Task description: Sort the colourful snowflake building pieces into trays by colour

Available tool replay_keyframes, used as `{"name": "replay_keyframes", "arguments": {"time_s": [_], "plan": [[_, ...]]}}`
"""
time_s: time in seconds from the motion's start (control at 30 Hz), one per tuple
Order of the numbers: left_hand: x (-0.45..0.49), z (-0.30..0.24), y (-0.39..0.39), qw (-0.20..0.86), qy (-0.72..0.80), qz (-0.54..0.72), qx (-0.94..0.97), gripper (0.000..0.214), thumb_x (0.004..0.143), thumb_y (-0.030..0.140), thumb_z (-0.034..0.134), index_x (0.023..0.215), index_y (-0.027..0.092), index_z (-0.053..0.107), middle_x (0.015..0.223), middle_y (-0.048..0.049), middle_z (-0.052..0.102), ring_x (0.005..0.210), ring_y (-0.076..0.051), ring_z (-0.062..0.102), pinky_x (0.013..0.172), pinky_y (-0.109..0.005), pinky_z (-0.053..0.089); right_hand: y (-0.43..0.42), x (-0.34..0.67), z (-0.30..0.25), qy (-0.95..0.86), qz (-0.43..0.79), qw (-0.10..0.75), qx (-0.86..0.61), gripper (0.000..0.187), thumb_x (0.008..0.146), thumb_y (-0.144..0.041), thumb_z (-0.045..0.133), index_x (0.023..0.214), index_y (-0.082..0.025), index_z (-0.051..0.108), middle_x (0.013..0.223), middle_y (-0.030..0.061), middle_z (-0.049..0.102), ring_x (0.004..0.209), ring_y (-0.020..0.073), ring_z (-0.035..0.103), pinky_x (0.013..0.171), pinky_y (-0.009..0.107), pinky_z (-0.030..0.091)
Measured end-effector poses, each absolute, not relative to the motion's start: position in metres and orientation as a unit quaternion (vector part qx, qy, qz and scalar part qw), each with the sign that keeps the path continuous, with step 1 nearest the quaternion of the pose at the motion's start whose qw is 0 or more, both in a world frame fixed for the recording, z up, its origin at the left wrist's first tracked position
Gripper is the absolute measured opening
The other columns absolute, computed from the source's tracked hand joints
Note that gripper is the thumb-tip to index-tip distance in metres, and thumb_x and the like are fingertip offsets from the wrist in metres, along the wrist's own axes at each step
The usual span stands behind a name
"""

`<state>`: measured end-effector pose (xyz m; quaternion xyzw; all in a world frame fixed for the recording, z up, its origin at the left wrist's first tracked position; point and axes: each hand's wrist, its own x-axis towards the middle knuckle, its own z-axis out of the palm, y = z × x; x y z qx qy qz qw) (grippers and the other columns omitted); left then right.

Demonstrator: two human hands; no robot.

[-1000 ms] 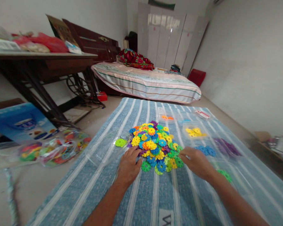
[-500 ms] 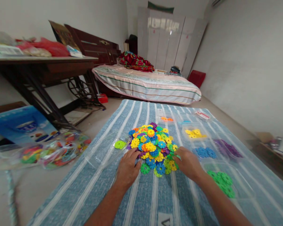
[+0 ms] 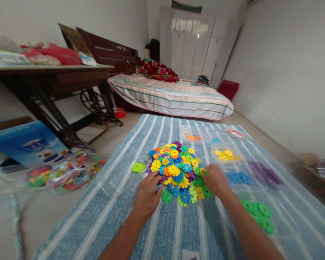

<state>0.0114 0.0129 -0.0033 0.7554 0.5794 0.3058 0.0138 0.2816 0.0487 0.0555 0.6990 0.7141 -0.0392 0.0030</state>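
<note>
A heap of colourful plastic snowflake discs (image 3: 178,168) lies in the middle of a blue striped mat (image 3: 162,227). My left hand (image 3: 146,195) rests at the heap's left edge, fingers stretched flat onto the discs, holding nothing. My right hand (image 3: 216,179) is at the heap's right edge, fingers curled down among green and yellow discs; what they pinch is hidden. To the right, clear trays hold sorted discs: yellow discs (image 3: 226,154), blue discs (image 3: 236,177), purple discs (image 3: 264,176) and green discs (image 3: 258,213). A light-green disc (image 3: 138,167) lies in clear plastic left of the heap.
A clear bag of mixed pieces (image 3: 67,173) and a blue box (image 3: 24,142) lie on the floor at left. Behind them stands a dark table on an iron frame (image 3: 56,77). A bed (image 3: 173,95) runs along the far end of the mat. Orange discs (image 3: 193,137) lie beyond the heap.
My right hand has moved forward and left onto the heap's right edge, and the green discs now show beside its forearm. My left hand has stayed at the heap's left edge.
</note>
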Motion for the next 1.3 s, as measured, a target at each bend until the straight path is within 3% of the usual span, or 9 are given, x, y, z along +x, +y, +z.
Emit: {"name": "replay_keyframes", "arguments": {"time_s": [0.37, 0.7, 0.87, 0.97, 1.13, 1.3], "plan": [[0.011, -0.006, 0.013, 0.011, 0.575, 0.33, 0.749, 0.031, 0.077, 0.023, 0.054, 0.106, 0.022, 0.063, 0.12, -0.0081, 0.063, 0.112, -0.026, 0.057, 0.098, -0.045, 0.048, 0.05, 0.271, 0.047, 0.718, -0.022, 0.027, 0.695, 0.031, 0.086, -0.011, 0.039, 0.094, -0.012, 0.07, 0.101, 0.0168, 0.063, 0.104, 0.027, 0.057, 0.079, 0.032, 0.043], [0.009, -0.001, 0.014, 0.007, 0.571, 0.31, 0.76, 0.03, 0.079, 0.025, 0.053, 0.106, 0.021, 0.063, 0.121, -0.0089, 0.063, 0.112, -0.026, 0.058, 0.097, -0.044, 0.048, 0.052, 0.29, 0.084, 0.729, 0.034, -0.034, 0.683, 0.037, 0.094, -0.022, 0.034, 0.082, -0.017, 0.068, 0.091, 0.0107, 0.066, 0.087, 0.0199, 0.061, 0.072, 0.027, 0.04], [0.012, -0.001, 0.012, 0.022, 0.584, 0.304, 0.752, 0.032, 0.076, 0.02, 0.054, 0.107, 0.019, 0.064, 0.122, -0.0097, 0.062, 0.113, -0.026, 0.057, 0.098, -0.045, 0.048, 0.071, 0.325, 0.114, 0.624, 0.128, -0.069, 0.768, 0.031, 0.093, -0.028, 0.04, 0.104, -0.014, 0.065, 0.104, 0.0155, 0.065, 0.096, 0.0258, 0.06, 0.075, 0.032, 0.041], [0.012, -0.001, 0.012, 0.027, 0.585, 0.302, 0.752, 0.032, 0.076, 0.02, 0.054, 0.107, 0.019, 0.064, 0.122, -0.0099, 0.061, 0.114, -0.026, 0.057, 0.098, -0.045, 0.047, 0.063, 0.321, 0.111, 0.637, 0.089, -0.097, 0.76, 0.033, 0.092, -0.031, 0.043, 0.114, -0.017, 0.062, 0.11, 0.0131, 0.065, 0.099, 0.0251, 0.06, 0.079, 0.032, 0.042], [0.01, -0.004, 0.012, 0.027, 0.577, 0.312, 0.754, 0.033, 0.077, 0.021, 0.055, 0.108, 0.02, 0.063, 0.122, -0.01, 0.061, 0.114, -0.026, 0.056, 0.099, -0.046, 0.046, 0.035, 0.28, 0.07, 0.743, -0.056, -0.092, 0.66, 0.023, 0.089, -0.028, 0.047, 0.095, -0.021, 0.068, 0.102, 0.0065, 0.067, 0.095, 0.0195, 0.061, 0.079, 0.026, 0.041], [0.01, -0.007, 0.012, 0.028, 0.577, 0.319, 0.751, 0.034, 0.076, 0.02, 0.056, 0.109, 0.021, 0.062, 0.123, -0.0085, 0.061, 0.114, -0.026, 0.056, 0.098, -0.046, 0.047, 0.028, 0.254, 0.043, 0.755, -0.071, -0.11, 0.643, 0.019, 0.088, -0.027, 0.05, 0.09, -0.018, 0.067, 0.096, 0.007, 0.064, 0.095, 0.0205, 0.058, 0.079, 0.027, 0.041]]}}
